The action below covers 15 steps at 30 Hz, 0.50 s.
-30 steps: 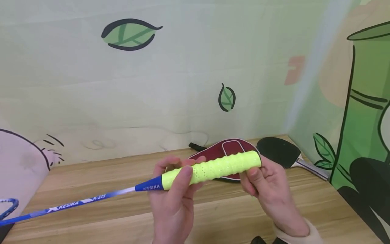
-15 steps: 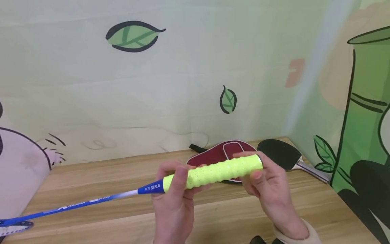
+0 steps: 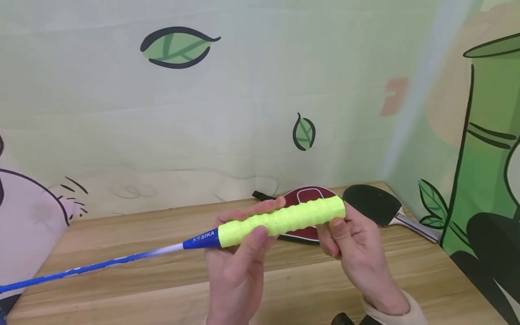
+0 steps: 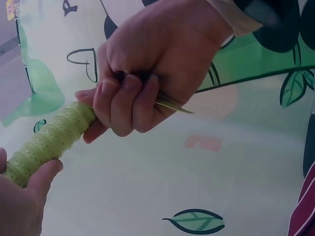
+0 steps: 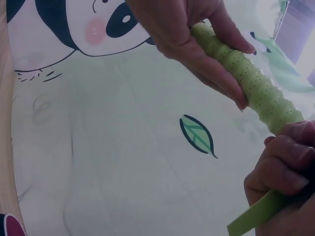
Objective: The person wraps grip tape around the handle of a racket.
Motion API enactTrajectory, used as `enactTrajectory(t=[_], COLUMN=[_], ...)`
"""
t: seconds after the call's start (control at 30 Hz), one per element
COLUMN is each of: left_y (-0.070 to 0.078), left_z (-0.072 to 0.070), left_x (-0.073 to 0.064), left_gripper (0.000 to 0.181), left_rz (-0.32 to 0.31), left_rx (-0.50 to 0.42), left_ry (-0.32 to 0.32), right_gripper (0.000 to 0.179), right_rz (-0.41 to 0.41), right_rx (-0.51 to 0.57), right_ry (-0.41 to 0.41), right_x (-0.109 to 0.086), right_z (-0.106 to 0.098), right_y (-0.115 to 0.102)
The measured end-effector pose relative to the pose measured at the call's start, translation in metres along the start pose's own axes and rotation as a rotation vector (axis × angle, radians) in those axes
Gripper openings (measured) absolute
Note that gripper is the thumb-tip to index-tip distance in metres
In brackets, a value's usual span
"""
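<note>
A badminton racket is held across the front in the head view, its bright yellow-green handle wrap (image 3: 284, 219) ridged and perforated. A blue cone (image 3: 201, 239) joins it to the thin blue shaft (image 3: 93, 268), which runs out of frame at the left. My left hand (image 3: 237, 275) grips the handle beside the cone, thumb along the near side. At the butt end my right hand (image 3: 363, 257) pinches the handle between thumb and finger. A flat yellow-green strip (image 5: 253, 214) sticks out of its curled fingers in the right wrist view; how it joins the wrap is hidden.
Behind the handle lies a dark red case (image 3: 294, 198) with white piping, partly covered. A black table tennis paddle (image 3: 371, 203) rests at the back right corner of the wooden table (image 3: 134, 298). A black object (image 3: 343, 319) shows at the bottom edge. Printed cloth hangs behind.
The racket has turned about its length, so the shaft lettering no longer reads clearly. My left fingers and thumb have shifted along the handle. The right hand keeps its pinch at the butt.
</note>
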<state>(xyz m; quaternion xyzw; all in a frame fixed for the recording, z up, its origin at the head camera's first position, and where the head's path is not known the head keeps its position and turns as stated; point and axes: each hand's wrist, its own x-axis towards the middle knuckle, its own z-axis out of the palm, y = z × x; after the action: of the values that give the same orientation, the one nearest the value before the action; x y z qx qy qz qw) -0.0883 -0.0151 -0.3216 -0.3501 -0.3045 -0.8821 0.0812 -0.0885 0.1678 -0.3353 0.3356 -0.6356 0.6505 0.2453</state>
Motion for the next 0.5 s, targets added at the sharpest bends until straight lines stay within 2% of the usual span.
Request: enactTrajectory(t=[0.13, 0.3, 0.4, 0.5], left_y=[-0.0006, -0.0001, -0.0005, -0.0013], left_z=[0.0003, 0.0024, 0.0032, 0.0026], left_x=[0.0003, -0.0008, -0.0011, -0.0006], left_gripper=[0.030, 0.028, 0.027, 0.025], left_rz=[0.032, 0.036, 0.014, -0.024], left_rx=[0.027, 0.068, 0.055, 0.001], left_ry=[0.034, 0.088, 0.144, 0.193], right_gripper=[0.016, 0.015, 0.015, 0.019], right_rz=[-0.019, -0.064, -0.030, -0.013], right_rx=[0.006, 0.014, 0.028, 0.082], right_ry=[0.019, 0.066, 0.059, 0.035], right_x=[-0.0001, -0.0006, 0.0002, 0.0006], right_z=[0.0015, 0.0056, 0.0066, 0.0062], right_y=[0.0009, 0.0050, 0.0037, 0.0018])
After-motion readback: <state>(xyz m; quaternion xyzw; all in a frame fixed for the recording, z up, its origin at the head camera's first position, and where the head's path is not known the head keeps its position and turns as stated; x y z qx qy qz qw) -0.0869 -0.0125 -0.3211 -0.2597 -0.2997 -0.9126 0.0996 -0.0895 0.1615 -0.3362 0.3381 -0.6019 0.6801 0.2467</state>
